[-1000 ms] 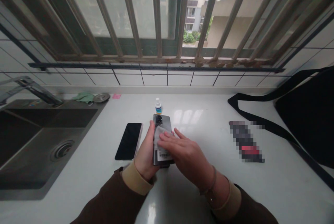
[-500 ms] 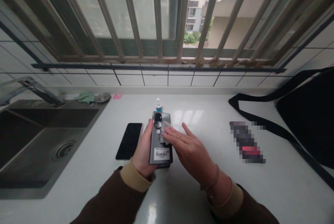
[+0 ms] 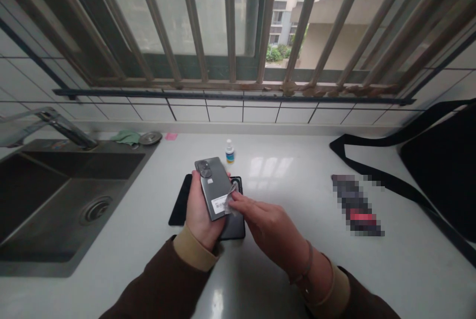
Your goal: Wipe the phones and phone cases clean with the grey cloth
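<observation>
A grey smartphone [image 3: 217, 183], back side up with its camera bump at the far end and a white barcode label low down, is gripped by my left hand [image 3: 201, 210]. My right hand [image 3: 266, 217] pinches a small whitish wipe [image 3: 231, 202] at the phone's right edge, beside the label. Under the held phone, a second dark phone [image 3: 236, 227] lies on the counter, partly covered. Another black phone [image 3: 178, 205] rests to the left, its right part hidden by my left hand. Just beyond the held phone stands a small spray bottle [image 3: 229, 153] with a white cap.
At the left is a steel sink [image 3: 70, 200] with a faucet [image 3: 67, 128]. A green cloth [image 3: 126, 136], a metal drain lid [image 3: 150, 138] and a pink slip [image 3: 171, 136] lie near its back edge. On the right, a black bag [image 3: 446, 160] with a strap and a pixelated item [image 3: 355, 205] rest on the white counter.
The held phone has tilted, its top swinging left, uncovering more of the dark phone below and the bottle. The wipe has moved from near the camera down to the label's right edge.
</observation>
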Demonstrator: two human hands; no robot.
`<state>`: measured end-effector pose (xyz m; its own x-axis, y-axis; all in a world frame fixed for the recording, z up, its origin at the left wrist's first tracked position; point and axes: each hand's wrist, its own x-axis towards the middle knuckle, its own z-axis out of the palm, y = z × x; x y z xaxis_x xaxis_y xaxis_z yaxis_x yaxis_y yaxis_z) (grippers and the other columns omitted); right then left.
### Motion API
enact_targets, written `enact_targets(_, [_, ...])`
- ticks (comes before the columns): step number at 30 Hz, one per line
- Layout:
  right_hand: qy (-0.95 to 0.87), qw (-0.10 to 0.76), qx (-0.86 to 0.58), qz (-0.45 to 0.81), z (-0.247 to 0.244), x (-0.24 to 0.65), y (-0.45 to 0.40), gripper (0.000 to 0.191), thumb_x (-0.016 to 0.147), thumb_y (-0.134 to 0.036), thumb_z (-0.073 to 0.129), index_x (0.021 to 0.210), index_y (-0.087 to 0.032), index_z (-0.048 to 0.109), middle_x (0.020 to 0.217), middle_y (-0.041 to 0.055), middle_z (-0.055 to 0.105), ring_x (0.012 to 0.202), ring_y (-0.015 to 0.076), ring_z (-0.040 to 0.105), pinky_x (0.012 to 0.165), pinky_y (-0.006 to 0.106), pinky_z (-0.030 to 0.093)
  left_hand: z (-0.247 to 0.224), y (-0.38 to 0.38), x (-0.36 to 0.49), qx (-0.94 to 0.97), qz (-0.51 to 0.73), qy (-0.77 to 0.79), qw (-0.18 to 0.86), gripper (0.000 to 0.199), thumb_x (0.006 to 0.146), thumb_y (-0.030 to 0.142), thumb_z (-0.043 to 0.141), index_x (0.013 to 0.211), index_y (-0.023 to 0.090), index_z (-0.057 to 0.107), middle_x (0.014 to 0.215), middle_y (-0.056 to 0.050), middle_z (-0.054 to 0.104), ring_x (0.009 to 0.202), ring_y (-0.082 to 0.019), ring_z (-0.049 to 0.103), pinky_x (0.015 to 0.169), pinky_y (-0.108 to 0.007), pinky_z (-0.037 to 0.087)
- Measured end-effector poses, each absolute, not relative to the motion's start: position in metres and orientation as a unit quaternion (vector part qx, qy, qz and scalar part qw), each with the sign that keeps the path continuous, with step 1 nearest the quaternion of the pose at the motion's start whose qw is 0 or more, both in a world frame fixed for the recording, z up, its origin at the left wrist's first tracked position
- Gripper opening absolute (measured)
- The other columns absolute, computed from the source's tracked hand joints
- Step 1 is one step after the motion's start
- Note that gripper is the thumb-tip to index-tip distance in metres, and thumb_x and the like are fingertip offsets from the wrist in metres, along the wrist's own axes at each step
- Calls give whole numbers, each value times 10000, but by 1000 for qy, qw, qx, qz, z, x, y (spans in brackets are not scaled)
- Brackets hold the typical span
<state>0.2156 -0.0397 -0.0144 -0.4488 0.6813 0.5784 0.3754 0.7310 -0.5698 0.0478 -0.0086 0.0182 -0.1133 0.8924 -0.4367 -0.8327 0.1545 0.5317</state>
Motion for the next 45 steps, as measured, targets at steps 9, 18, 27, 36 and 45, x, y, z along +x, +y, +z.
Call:
enact_targets(9, [-820, 425, -330, 197, -15, 210, -43, 442, 1079, -57, 494, 1452, -236, 650, 1466, 97, 708, 1326, 191, 705, 1128, 358, 604, 19, -11, 49, 62, 696, 364, 616, 659, 1117, 607, 311, 1036, 135, 765, 826, -93, 780, 693, -197, 751, 704, -320, 641])
enact_targets(18, [-816, 410, -396, 97, -13, 223, -31, 443, 1071, -35, 472, 1421, -255, 630, 1327, 71, 795, 1184, 212, 791, 1233, 603, 481, 17, -13, 59, 70, 520, 357, 773, 537, 1101, 549, 474, 1035, 116, 784, 940, -111, 820, 824, -207, 784, 839, -307, 635])
enact_targets(27, [-797, 412, -436, 75, -21, 226, -24, 417, 1077, -47, 422, 1385, -185, 667, 1429, 132, 734, 1351, 245, 699, 1203, 568, 529, 11, -21, 64, 107, 420, 343, 833, 551, 1078, 614, 481, 1207, 160, 766, 1031, -137, 826, 823, -234, 796, 774, -344, 645])
enact_targets(36, [-718, 483, -475, 158, -2, 240, -22, 328, 1110, -225, 487, 1312, -229, 745, 1254, 79, 816, 1158, 233, 789, 1060, 413, 633, 19, -36, 65, 229, 293, 396, 840, 598, 1057, 654, 474, 1141, 114, 715, 809, -168, 782, 623, -263, 778, 559, -324, 628])
enact_targets(45, [-485, 532, -479, 502, 0, 239, -16, 362, 1033, -531, 646, 1179, -223, 767, 876, 37, 774, 592, 167, 623, 527, 299, 513, 18, -32, 67, 201, 324, 366, 849, 708, 1056, 696, 417, 1183, 75, 733, 969, -186, 771, 725, -246, 784, 623, -346, 670])
